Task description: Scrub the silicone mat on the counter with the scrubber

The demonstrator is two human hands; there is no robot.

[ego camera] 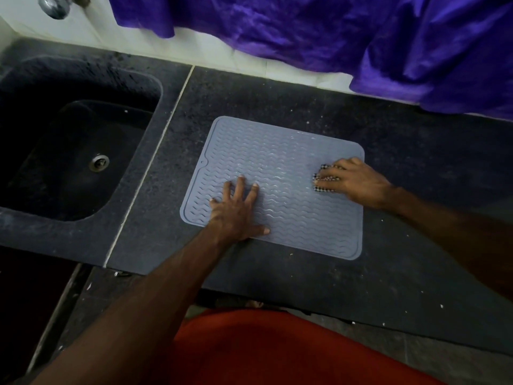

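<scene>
The grey silicone mat (280,184) has wavy ridges. My left hand (236,209) presses it with fingers spread wide; my right hand (352,182) grips the checkered scrubber (323,180) at the mat's right edge, mostly hiding it.

From my feed: silicone mat (280,173) lies flat on the counter (416,162), about mid-counter. Sink (83,151) is set into the counter well left of the mat, drain (99,162) in its floor. Left hand (236,209) rests on the mat's near-left part, fingers spread. Right hand (352,180) sits at the mat's right edge, on top of the scrubber (323,182), which touches the mat. Cloth (333,31) hangs behind the counter along the wall, its right end reaching down to the counter's back edge. Tap (54,5) behind the sink, far left.
</scene>
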